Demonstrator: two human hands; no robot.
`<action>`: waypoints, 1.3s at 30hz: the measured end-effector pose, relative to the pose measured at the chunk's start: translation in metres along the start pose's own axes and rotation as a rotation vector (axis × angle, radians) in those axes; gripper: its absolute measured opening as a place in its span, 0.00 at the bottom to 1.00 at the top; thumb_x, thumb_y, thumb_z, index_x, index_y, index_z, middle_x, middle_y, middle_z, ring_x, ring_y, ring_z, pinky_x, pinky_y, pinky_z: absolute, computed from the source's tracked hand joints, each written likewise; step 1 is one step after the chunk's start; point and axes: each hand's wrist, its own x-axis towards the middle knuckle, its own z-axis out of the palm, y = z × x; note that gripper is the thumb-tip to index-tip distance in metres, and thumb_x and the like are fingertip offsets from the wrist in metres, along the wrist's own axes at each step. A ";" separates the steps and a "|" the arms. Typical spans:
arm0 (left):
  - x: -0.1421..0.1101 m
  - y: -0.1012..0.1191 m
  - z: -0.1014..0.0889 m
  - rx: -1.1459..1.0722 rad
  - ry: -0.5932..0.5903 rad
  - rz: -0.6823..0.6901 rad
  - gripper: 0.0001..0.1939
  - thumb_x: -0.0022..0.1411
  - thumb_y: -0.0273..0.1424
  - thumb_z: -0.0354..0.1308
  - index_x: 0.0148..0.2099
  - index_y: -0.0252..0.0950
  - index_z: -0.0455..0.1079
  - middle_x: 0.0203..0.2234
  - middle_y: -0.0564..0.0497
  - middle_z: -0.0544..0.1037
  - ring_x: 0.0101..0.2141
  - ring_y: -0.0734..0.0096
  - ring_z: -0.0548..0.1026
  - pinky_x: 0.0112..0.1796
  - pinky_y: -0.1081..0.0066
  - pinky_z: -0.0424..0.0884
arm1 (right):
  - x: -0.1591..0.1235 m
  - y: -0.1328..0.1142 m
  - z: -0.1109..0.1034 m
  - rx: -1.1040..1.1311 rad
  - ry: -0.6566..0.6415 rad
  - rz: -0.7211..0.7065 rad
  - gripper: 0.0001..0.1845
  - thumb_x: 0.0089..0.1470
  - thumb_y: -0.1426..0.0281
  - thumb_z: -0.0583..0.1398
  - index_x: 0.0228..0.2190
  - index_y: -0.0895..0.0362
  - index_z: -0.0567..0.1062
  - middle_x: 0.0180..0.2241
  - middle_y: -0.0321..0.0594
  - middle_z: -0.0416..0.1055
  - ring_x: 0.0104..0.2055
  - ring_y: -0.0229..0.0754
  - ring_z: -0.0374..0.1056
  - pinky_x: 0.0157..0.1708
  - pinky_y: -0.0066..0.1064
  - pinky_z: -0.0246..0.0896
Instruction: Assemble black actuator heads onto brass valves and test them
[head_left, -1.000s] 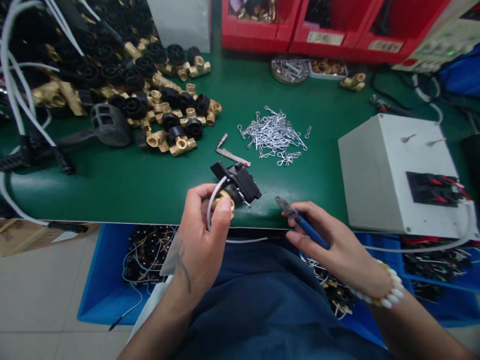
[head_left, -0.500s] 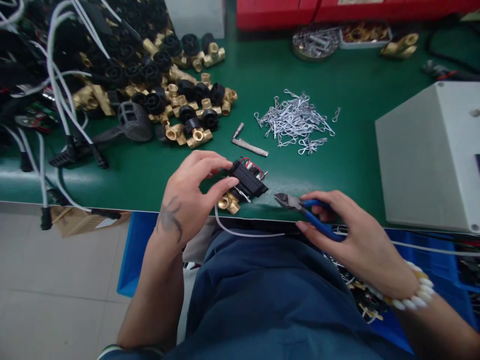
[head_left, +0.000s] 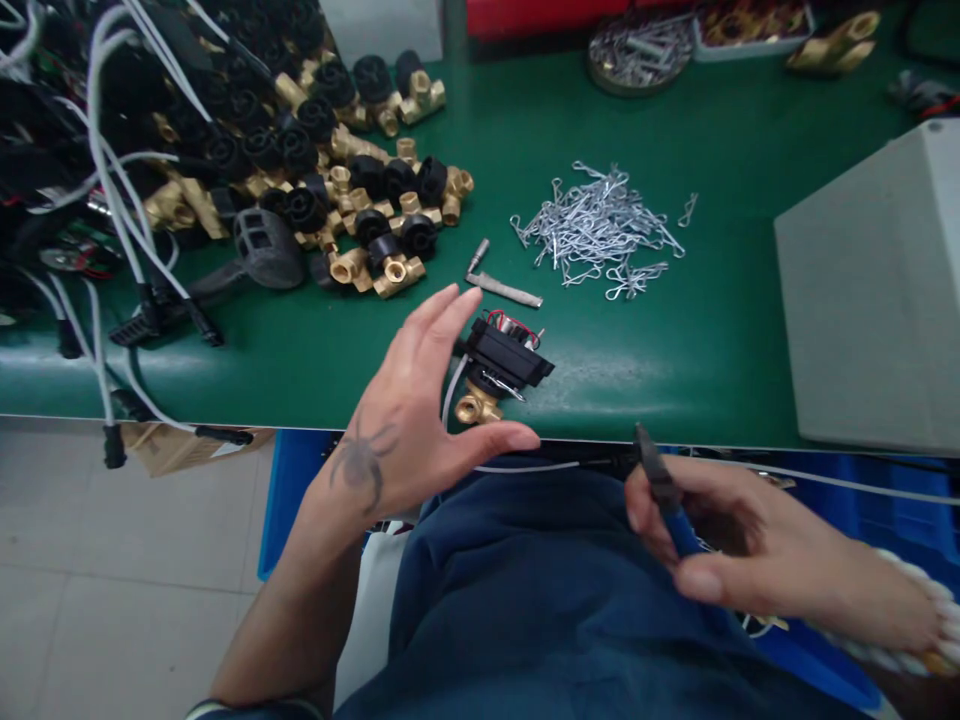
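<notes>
A black-and-brass valve assembly (head_left: 501, 368) with red wires and a white cable stands on the green table (head_left: 645, 350) near its front edge. My left hand (head_left: 420, 410) is open beside it on the left, fingers stretched out, thumb just under the brass part, holding nothing. My right hand (head_left: 735, 545) is over my lap, below the table edge, closed round blue-handled cutters (head_left: 667, 495) whose dark jaws point up toward the table.
A heap of brass-and-black valves (head_left: 352, 200) and white cables (head_left: 112, 180) fills the left of the table. Loose metal clips (head_left: 600, 225) lie in the middle, a small metal tool (head_left: 499, 285) beside them. A grey box (head_left: 870, 290) stands at right. Blue bins (head_left: 900, 520) sit below.
My left hand has let go of the valve assembly, which now stands on the table, and opened. My right hand with the cutters has dropped back from the table edge toward my lap.
</notes>
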 end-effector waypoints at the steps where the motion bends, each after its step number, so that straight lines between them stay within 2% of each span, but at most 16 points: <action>1: -0.001 0.002 0.007 0.052 -0.011 0.006 0.47 0.55 0.52 0.67 0.70 0.38 0.56 0.67 0.36 0.60 0.65 0.42 0.62 0.63 0.47 0.62 | -0.001 0.005 0.007 0.075 -0.079 0.043 0.21 0.48 0.52 0.69 0.30 0.56 0.74 0.26 0.37 0.72 0.27 0.38 0.67 0.27 0.28 0.63; 3: -0.003 0.005 0.020 0.168 0.003 0.005 0.51 0.54 0.48 0.70 0.71 0.34 0.52 0.66 0.33 0.60 0.65 0.38 0.60 0.63 0.45 0.61 | -0.002 0.015 0.023 0.246 -0.216 0.137 0.19 0.51 0.55 0.68 0.33 0.57 0.73 0.29 0.39 0.76 0.30 0.38 0.72 0.32 0.29 0.66; 5: -0.004 0.005 0.029 0.263 0.029 0.002 0.50 0.56 0.43 0.69 0.72 0.32 0.50 0.63 0.31 0.63 0.62 0.39 0.64 0.61 0.44 0.63 | -0.004 0.024 0.036 0.382 -0.360 0.183 0.19 0.55 0.57 0.66 0.40 0.58 0.73 0.33 0.43 0.79 0.35 0.40 0.76 0.39 0.32 0.69; 8: -0.003 0.003 0.027 0.318 -0.006 0.045 0.51 0.55 0.43 0.69 0.73 0.35 0.47 0.59 0.35 0.66 0.58 0.44 0.67 0.59 0.48 0.66 | -0.009 0.029 0.043 0.407 -0.569 0.097 0.22 0.57 0.59 0.64 0.50 0.58 0.74 0.42 0.47 0.79 0.44 0.43 0.76 0.47 0.38 0.68; 9: -0.003 0.002 0.025 0.326 -0.038 0.065 0.53 0.54 0.43 0.69 0.73 0.36 0.47 0.59 0.37 0.67 0.57 0.45 0.67 0.59 0.50 0.67 | -0.011 0.029 0.043 0.401 -0.563 0.086 0.22 0.59 0.59 0.63 0.51 0.58 0.74 0.41 0.47 0.79 0.44 0.43 0.76 0.48 0.39 0.67; 11: -0.002 0.001 0.021 0.352 -0.085 0.079 0.54 0.52 0.44 0.70 0.73 0.37 0.47 0.56 0.39 0.69 0.55 0.47 0.69 0.57 0.51 0.69 | -0.013 0.028 0.040 0.431 -0.396 0.141 0.23 0.62 0.56 0.59 0.51 0.59 0.73 0.35 0.43 0.76 0.38 0.41 0.74 0.43 0.36 0.68; 13: -0.001 0.000 0.021 0.373 -0.073 0.062 0.54 0.53 0.43 0.69 0.73 0.36 0.46 0.53 0.39 0.70 0.52 0.48 0.70 0.55 0.51 0.71 | -0.014 0.025 0.036 0.419 -0.182 0.209 0.24 0.61 0.55 0.59 0.52 0.59 0.72 0.32 0.39 0.71 0.34 0.38 0.70 0.39 0.33 0.66; 15: 0.000 0.001 0.028 0.353 -0.030 0.066 0.54 0.53 0.45 0.68 0.73 0.34 0.46 0.54 0.37 0.69 0.53 0.47 0.70 0.54 0.50 0.71 | -0.015 0.021 0.030 0.340 -0.093 0.205 0.27 0.57 0.59 0.63 0.55 0.58 0.70 0.35 0.39 0.70 0.35 0.37 0.68 0.38 0.32 0.65; 18: 0.001 0.004 0.041 0.307 0.029 0.101 0.53 0.52 0.48 0.67 0.71 0.30 0.49 0.58 0.32 0.66 0.56 0.44 0.68 0.55 0.48 0.70 | -0.018 0.017 0.024 0.332 -0.094 0.176 0.28 0.55 0.62 0.63 0.55 0.59 0.71 0.35 0.40 0.71 0.34 0.36 0.67 0.36 0.31 0.65; 22: -0.007 0.019 0.051 0.270 0.085 0.092 0.43 0.53 0.37 0.66 0.67 0.33 0.54 0.56 0.35 0.68 0.57 0.46 0.68 0.57 0.47 0.67 | -0.027 0.014 0.023 0.432 -0.068 0.207 0.25 0.57 0.60 0.60 0.53 0.60 0.73 0.35 0.43 0.74 0.33 0.39 0.71 0.34 0.32 0.68; 25: -0.022 0.036 0.050 0.211 0.045 0.125 0.40 0.53 0.33 0.66 0.65 0.35 0.55 0.56 0.36 0.69 0.56 0.49 0.69 0.58 0.49 0.67 | -0.037 0.011 0.019 0.313 -0.142 0.148 0.22 0.60 0.60 0.58 0.52 0.55 0.75 0.37 0.44 0.78 0.38 0.43 0.75 0.38 0.35 0.71; 29: -0.041 0.054 0.045 0.181 -0.016 0.177 0.41 0.53 0.34 0.66 0.65 0.37 0.54 0.56 0.37 0.69 0.56 0.49 0.69 0.58 0.49 0.67 | -0.049 0.007 0.014 0.139 -0.200 0.126 0.15 0.62 0.62 0.56 0.44 0.51 0.80 0.39 0.41 0.80 0.41 0.44 0.76 0.43 0.36 0.72; 39: -0.051 0.063 0.041 0.232 0.032 0.314 0.40 0.55 0.31 0.67 0.66 0.33 0.54 0.57 0.34 0.69 0.58 0.48 0.69 0.58 0.49 0.69 | -0.061 -0.011 0.010 0.096 -0.280 0.229 0.18 0.64 0.60 0.56 0.42 0.59 0.78 0.42 0.41 0.79 0.45 0.42 0.74 0.50 0.33 0.68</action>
